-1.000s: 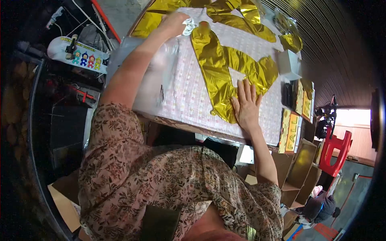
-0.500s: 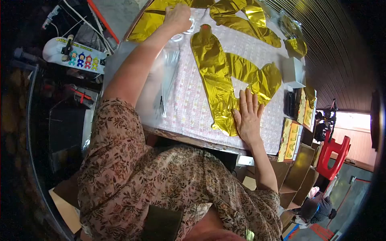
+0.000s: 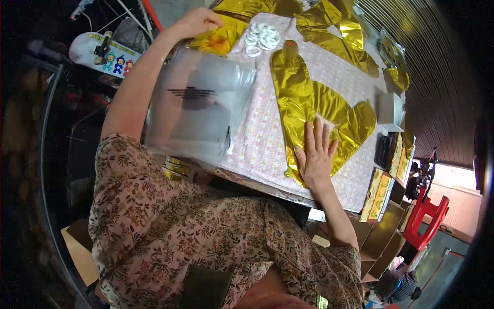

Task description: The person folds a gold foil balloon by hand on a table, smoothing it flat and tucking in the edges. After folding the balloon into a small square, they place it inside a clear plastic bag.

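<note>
A flat gold foil balloon (image 3: 298,98) lies on the patterned tablecloth in front of me. My right hand (image 3: 316,159) rests on its lower part, fingers stretched out and palm down. At the far left of the table, my left hand (image 3: 201,23) is over another gold foil piece (image 3: 218,38). Its fingers are curled together, and whatever they hold, if anything, is hidden. Beside that foil sits a pile of white rings (image 3: 263,36). A stack of clear plastic bags (image 3: 206,116) lies below my left hand, close to the left table edge.
More gold foil balloons (image 3: 337,36) lie along the far side. At the right edge are a white box (image 3: 391,110), a black object (image 3: 382,150) and yellow printed packets (image 3: 377,195). A skateboard (image 3: 105,54) is off to the left. A red stool (image 3: 429,213) and another person (image 3: 396,286) appear at right.
My left hand has moved left, away from the white rings, which now show fully. My right hand stays flat on the balloon. The view has shifted, showing more of the plastic bags.
</note>
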`<state>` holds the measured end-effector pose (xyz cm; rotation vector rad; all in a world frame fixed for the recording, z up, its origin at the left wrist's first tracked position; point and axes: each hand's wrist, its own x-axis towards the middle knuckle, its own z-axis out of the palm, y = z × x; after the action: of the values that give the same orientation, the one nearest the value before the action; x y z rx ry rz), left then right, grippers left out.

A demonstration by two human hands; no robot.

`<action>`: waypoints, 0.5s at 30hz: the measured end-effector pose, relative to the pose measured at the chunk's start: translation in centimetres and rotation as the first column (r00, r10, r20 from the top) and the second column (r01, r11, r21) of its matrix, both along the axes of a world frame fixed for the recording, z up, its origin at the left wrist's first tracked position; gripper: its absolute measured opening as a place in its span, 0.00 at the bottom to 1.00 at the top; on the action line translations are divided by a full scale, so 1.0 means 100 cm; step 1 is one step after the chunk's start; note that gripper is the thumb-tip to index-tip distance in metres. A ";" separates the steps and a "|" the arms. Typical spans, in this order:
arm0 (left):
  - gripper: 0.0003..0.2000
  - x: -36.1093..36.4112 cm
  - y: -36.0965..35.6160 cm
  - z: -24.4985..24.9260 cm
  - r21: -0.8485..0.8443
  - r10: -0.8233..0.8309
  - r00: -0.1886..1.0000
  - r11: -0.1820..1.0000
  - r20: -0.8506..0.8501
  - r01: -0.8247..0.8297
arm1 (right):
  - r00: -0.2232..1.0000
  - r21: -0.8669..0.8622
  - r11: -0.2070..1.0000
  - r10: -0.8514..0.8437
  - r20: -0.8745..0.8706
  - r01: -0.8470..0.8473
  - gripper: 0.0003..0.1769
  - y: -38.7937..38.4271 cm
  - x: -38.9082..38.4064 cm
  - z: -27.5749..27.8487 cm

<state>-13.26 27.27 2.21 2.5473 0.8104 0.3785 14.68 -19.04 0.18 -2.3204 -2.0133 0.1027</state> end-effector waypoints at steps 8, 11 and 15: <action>0.14 -0.025 -0.013 -0.031 -0.017 -0.119 0.966 0.992 0.228 0.126 | 0.980 0.141 0.982 0.143 -0.141 -0.124 0.39 0.064 -0.009 0.039; 0.10 -0.023 -0.012 -0.029 -0.134 -0.065 0.985 0.987 0.160 0.087 | 0.939 0.256 0.944 0.267 -0.219 -0.209 0.32 0.114 -0.017 0.052; 0.09 -0.018 -0.015 -0.026 -0.168 0.027 0.991 0.986 0.128 -0.005 | 0.833 0.398 0.870 0.434 -0.343 -0.289 0.26 0.181 -0.029 0.052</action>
<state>-15.05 25.81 -0.42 2.3354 0.7807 0.4564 11.80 -0.94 5.40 -1.5258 -2.0241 0.2433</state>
